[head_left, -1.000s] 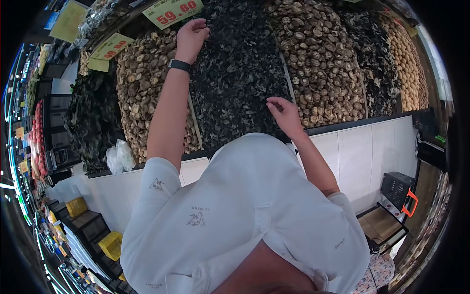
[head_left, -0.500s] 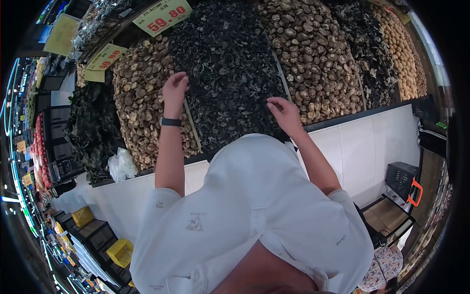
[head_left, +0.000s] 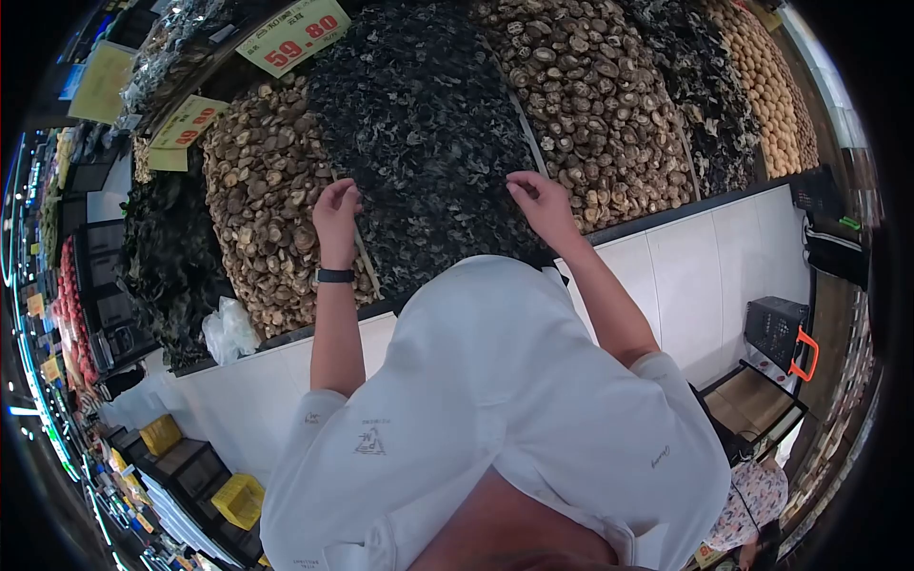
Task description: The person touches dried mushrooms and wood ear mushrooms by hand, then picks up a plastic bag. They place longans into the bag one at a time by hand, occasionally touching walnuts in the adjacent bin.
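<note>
Over the line between dried mushrooms (head_left: 262, 209) and a bed of black dried fungus (head_left: 428, 124), my left hand (head_left: 336, 222) hovers with curled fingers, a dark band on its wrist. The thumb and fingertips come close together, and anything between them is too small to make out. My right hand (head_left: 546, 207) is over the right edge of the black fungus, thumb and index finger near each other; whether they pinch anything is unclear. A second bed of mushrooms (head_left: 595, 105) lies to its right.
Price signs (head_left: 292, 36) stand at the upper left. A clear plastic bag (head_left: 230, 330) sits at the bin's front edge. On the right are a black basket with an orange handle (head_left: 779, 328) and part of a person in patterned clothing (head_left: 752, 504). Yellow baskets (head_left: 238, 501) are at lower left.
My left hand has moved down toward the front edge, its fingers more curled. My right hand has shifted slightly left and up. The view has shifted a little.
</note>
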Demonstrator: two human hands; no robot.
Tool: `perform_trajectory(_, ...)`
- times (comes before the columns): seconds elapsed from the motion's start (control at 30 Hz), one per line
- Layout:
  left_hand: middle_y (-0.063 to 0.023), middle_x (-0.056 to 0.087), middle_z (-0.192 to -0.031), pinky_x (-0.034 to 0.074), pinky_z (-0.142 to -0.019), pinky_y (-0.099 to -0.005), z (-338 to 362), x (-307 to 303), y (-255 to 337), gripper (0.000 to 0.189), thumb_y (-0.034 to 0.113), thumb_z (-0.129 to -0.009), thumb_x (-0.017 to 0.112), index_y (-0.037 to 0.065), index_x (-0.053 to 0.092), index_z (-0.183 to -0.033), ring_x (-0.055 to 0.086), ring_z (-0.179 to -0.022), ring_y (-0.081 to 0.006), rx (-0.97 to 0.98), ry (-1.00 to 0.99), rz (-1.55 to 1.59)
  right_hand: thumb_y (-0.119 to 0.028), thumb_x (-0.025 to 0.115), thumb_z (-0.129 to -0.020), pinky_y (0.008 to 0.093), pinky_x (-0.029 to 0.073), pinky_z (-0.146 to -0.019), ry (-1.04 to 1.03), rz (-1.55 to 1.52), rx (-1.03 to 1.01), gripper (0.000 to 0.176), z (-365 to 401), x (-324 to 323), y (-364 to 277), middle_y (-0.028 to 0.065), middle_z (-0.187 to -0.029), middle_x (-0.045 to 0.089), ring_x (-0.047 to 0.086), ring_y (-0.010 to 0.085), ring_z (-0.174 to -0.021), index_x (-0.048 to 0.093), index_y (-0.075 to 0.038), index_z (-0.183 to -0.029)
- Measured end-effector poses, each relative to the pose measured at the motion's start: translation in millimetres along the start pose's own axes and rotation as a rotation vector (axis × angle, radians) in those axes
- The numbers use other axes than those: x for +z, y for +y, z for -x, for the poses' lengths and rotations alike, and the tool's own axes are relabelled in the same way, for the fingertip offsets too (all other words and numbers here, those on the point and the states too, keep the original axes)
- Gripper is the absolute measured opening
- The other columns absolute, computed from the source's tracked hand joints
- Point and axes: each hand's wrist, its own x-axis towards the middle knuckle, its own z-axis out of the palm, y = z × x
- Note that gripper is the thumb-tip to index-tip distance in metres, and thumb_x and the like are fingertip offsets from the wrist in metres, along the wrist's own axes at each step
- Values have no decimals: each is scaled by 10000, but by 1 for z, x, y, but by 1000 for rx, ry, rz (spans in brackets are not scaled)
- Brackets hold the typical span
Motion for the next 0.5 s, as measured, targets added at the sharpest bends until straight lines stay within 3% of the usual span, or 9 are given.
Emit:
perform_trajectory(0.17,-29,709,-1040,529,-798,-250,15,5,-13,217,112,-1003,678,1,697,-1189,648,-913,-94,84,27,-36,-140,715,-965,295,538,-746,91,-23,-29,228,5,-9,12,92,-951,759,672,147,-796,744,-42,-1169)
perform_trajectory(0.33,-82,696,-1166,512,-925,-297,45,4,-29,242,98,-993,681,-13,683,-1208,636,-1012,-143,85,65,-139,-139,710,-963,301,548,-804,148,0,46,233,12,-29,35,96,-958,758,693,162,-859,742,-31,-1166)
perform_trajectory(0.5,-70,677,-1146,501,-927,-290,67,2,-58,242,67,-980,677,-7,677,-1211,622,-1026,-149,96,72,-135,-130,706,-960,307,553,-822,171,11,109,234,23,-45,40,99,-962,757,700,165,-875,739,-27,-1166)
